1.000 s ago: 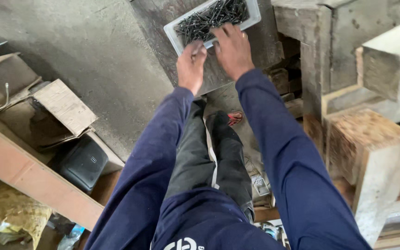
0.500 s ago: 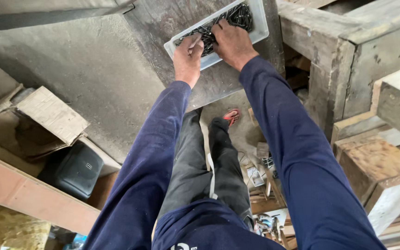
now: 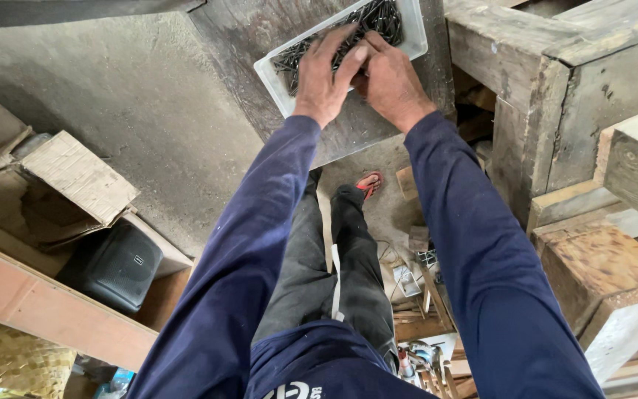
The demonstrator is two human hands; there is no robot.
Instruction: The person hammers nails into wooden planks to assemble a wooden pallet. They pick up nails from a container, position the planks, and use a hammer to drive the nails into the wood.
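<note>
A white plastic tray (image 3: pixel 269 74) full of dark nails (image 3: pixel 382 16) rests on a grey wooden plank (image 3: pixel 363 137) ahead of me. My left hand (image 3: pixel 326 74) lies over the tray with its fingers spread down into the nails. My right hand (image 3: pixel 388 78) is beside it, fingers curled into the nail pile and touching the left hand's fingertips. Whether either hand has nails pinched in it is hidden by the fingers. Both arms wear dark blue sleeves.
A weathered wooden frame (image 3: pixel 555 89) and cut timber blocks (image 3: pixel 599 273) stand to the right. A cardboard box (image 3: pixel 75 177) and a black speaker (image 3: pixel 116 266) sit on the left. Scraps and small tools (image 3: pixel 415 288) litter the floor by my red sandal (image 3: pixel 369 182).
Both hands have moved further onto the tray and come together over the nails. The view has shifted, bringing the tray nearer.
</note>
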